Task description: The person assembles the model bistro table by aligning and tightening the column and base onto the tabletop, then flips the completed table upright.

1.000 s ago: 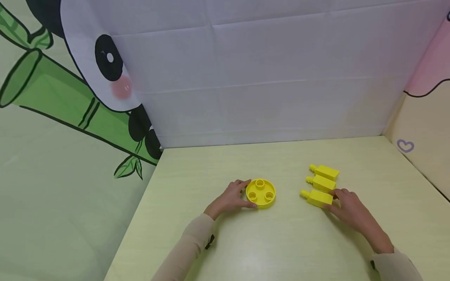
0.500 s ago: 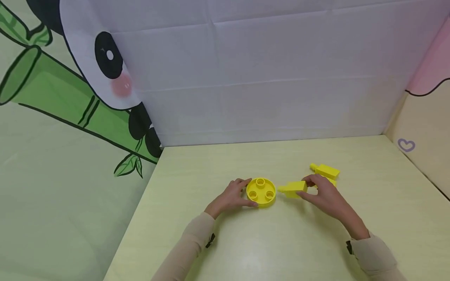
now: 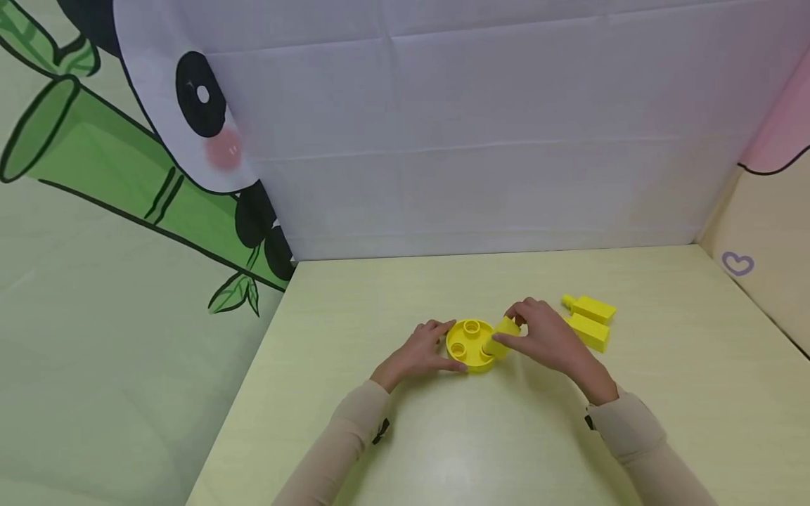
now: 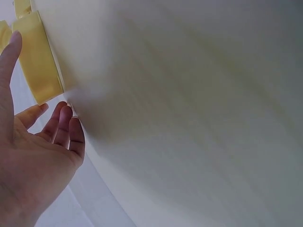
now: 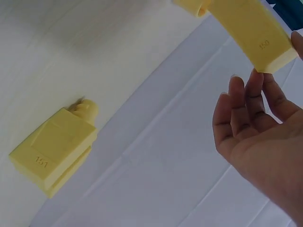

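Moved since half a second ago: the yellow block (image 3: 503,346) has gone from just outside the round dish (image 3: 471,342) to its four o'clock cup, narrow end down, thick end leaning towards two. Whether the narrow end sits inside the cup or only above it, I can't tell. My right hand (image 3: 549,337) pinches the thick end between thumb and fingertips. I judge the block to be light, stiff plastic, smooth enough to slip a little yet hardly fragile; its flat sides near the thick end seem the best hold, leaving the narrow end free. My left hand (image 3: 418,355) holds the dish's rim, thumb at about seven o'clock, a finger at about eleven. The dish also looks light and likely to slide, so gripping the rim from both sides seems right. Towards three o'clock, well apart from the dish, a second block (image 3: 590,332) and a third block (image 3: 595,309) lie close together on the table (image 3: 405,436). Beyond, at twelve, rises a pale cloth (image 3: 481,140).
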{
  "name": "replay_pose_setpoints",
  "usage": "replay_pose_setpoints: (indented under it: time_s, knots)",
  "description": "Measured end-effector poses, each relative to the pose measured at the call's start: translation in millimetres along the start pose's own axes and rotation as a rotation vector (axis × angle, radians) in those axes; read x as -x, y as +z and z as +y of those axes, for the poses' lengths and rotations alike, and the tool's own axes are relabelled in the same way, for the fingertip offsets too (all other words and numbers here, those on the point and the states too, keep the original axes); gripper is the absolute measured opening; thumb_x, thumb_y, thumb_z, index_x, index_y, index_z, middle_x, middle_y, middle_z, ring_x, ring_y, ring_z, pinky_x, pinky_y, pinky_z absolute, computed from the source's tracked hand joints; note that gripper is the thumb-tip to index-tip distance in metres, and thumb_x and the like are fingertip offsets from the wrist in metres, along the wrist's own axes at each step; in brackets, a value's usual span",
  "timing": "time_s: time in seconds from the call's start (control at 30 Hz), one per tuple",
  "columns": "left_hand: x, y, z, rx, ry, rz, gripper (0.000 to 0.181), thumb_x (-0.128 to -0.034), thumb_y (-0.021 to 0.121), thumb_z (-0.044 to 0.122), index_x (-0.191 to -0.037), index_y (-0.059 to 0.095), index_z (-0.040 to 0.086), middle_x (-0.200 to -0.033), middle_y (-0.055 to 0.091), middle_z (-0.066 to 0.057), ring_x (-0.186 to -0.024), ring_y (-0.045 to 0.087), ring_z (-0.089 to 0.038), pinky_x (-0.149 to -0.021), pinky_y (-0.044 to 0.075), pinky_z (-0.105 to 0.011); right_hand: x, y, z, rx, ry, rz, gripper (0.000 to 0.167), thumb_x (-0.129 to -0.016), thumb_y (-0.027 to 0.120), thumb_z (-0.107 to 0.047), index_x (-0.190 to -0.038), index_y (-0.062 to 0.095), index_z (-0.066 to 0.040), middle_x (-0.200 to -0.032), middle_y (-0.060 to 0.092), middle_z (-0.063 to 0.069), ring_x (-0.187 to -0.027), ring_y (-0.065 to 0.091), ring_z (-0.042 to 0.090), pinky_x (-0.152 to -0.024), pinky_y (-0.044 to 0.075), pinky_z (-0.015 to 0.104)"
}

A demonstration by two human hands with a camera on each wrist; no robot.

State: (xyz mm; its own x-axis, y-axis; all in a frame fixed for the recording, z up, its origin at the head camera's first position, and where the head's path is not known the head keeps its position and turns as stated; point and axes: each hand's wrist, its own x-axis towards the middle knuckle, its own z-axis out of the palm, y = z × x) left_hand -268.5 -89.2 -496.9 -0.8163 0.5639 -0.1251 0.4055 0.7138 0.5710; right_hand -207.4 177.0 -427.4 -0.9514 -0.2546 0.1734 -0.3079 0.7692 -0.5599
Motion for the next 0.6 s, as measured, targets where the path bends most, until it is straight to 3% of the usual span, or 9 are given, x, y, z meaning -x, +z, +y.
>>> replay_pose_setpoints:
  time_s: [0.33,0.6]
  knots:
    - [-0.7,0.6,-0.8,-0.01,-0.005,-0.002,0.096,-0.0832,0.082,0.054,-0.16,0.041,0.015,-0.138,0.053,-0.013,-0.123,0.047,-0.028,-0.105,0.045,-0.046,-17.3,17,-11,0.192,0.031,0.081,0.05,-0.092,0.075,-0.049,-0.093,0.067,0.0,-0.074,0.056,0.003,-0.072,0.052,0.027,-0.07,0.044,0.046]
    - [1.8,-0.4,-0.3,0.006,-0.016,-0.006,0.095,-0.0839,0.083,0.053,-0.16,0.041,0.015,-0.138,0.052,-0.013,-0.124,0.047,-0.028,-0.106,0.045,-0.047,-19.7,20,-12,0.147,0.078,-0.006,0.047,-0.1,0.066,-0.046,-0.104,0.067,0.001,-0.071,0.056,0.003,-0.068,0.052,0.024,-0.068,0.045,0.044]
